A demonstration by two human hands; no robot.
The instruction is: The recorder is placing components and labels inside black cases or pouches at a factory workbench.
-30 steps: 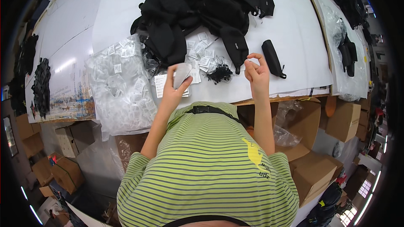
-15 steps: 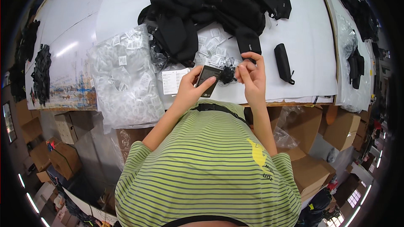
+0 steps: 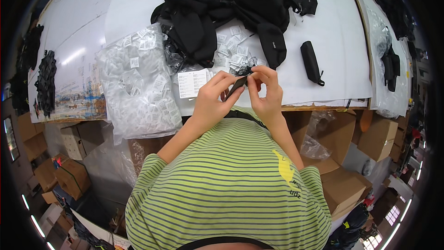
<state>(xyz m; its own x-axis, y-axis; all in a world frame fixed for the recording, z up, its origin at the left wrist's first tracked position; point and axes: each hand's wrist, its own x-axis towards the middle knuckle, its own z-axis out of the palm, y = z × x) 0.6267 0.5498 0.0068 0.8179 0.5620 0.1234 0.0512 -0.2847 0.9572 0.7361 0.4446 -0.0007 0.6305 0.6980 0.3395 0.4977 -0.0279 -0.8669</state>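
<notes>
A flat black card [image 3: 236, 86], like a hang tag or a thin stack of them, is tilted nearly edge-on in front of my body. My left hand [image 3: 210, 104] grips it between thumb and fingers. At its upper right end, my right hand [image 3: 267, 97] is closed in a pinch; whether its fingertips hold the card's corner or a thin string cannot be made out. Just beyond the fingers lies a tangle of black strings [image 3: 243, 70], partly hidden. White printed cards [image 3: 192, 84] lie left of my left hand, with small white labels [image 3: 226, 48] scattered farther back.
Black fabric pouches [image 3: 231, 4] are heaped at the table's far side. A single black zip pouch [image 3: 312, 62] lies to the right. Left stands a big clear plastic bag [image 3: 141, 78] of white labels, overhanging the front edge. Cardboard boxes [image 3: 340, 185] sit below the table.
The card has turned from showing its face to nearly edge-on. My right hand has come left and down to its upper end, and both hands are now together.
</notes>
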